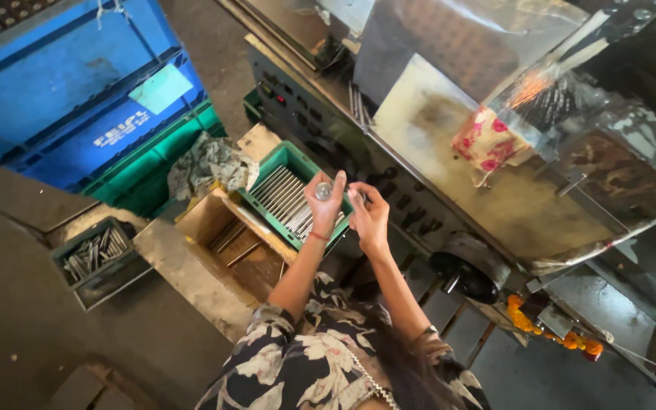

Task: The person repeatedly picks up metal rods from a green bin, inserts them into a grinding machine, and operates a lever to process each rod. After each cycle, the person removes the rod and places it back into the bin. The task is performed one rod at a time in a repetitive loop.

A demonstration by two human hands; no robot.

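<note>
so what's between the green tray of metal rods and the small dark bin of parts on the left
In the head view, an open cardboard box with a few loose rods lies between the green tray and the dark bin.

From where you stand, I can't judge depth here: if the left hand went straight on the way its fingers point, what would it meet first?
Probably the machine's dark control panel beyond the green tray of metal rods. The left hand points up the picture, holding a small round metal piece above that tray. Depth is unclear.

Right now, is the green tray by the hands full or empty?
Partly full. The green tray holds a layer of grey metal rods side by side, with its rim above them. The left hand holds a round metal piece above it.
</note>
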